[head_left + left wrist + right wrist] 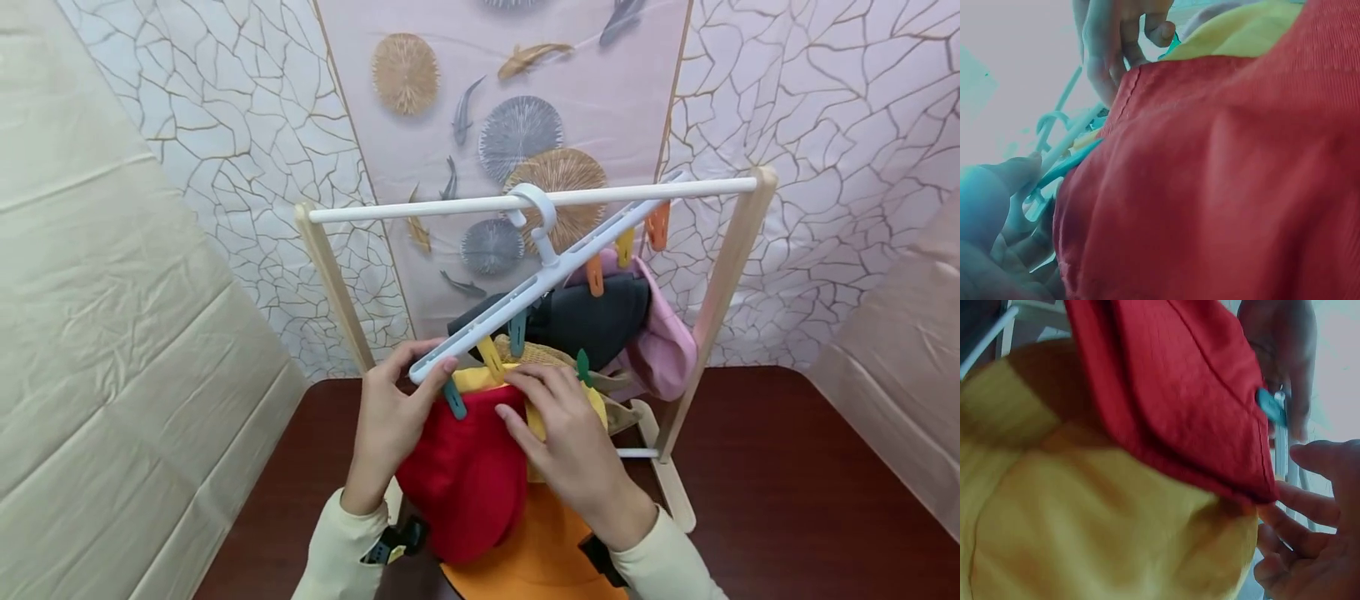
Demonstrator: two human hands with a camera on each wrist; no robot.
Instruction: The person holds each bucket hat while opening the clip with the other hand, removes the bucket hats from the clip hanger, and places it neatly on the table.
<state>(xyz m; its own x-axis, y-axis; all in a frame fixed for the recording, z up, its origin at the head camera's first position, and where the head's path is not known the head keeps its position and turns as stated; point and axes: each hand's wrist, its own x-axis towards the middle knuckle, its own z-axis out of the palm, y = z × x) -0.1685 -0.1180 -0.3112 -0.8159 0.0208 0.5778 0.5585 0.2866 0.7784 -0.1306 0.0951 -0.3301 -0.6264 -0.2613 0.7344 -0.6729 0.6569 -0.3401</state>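
Note:
With thumb and fingers, my left hand [390, 425] pinches the near end of a white clip hanger [517, 296], which hooks over a rod and slants away. A red hat [465, 483] hangs from that end under a teal clip [454, 400]. Close to a yellow clip [491, 358], my right hand [562, 425] has its fingers spread at the upper corner of the red hat. In the right wrist view, the thumb of the right hand [1316, 531] stands apart from the fingers, some partly behind the hat's edge. A yellow hat [468, 379] shows behind the red one.
The white rod [420, 208] spans a wooden stand [716, 308] on a dark red table [810, 483]. Farther along the hanger are a black hat [600, 312] and a pink hat [667, 342]. An orange hat [540, 546] lies below the red one.

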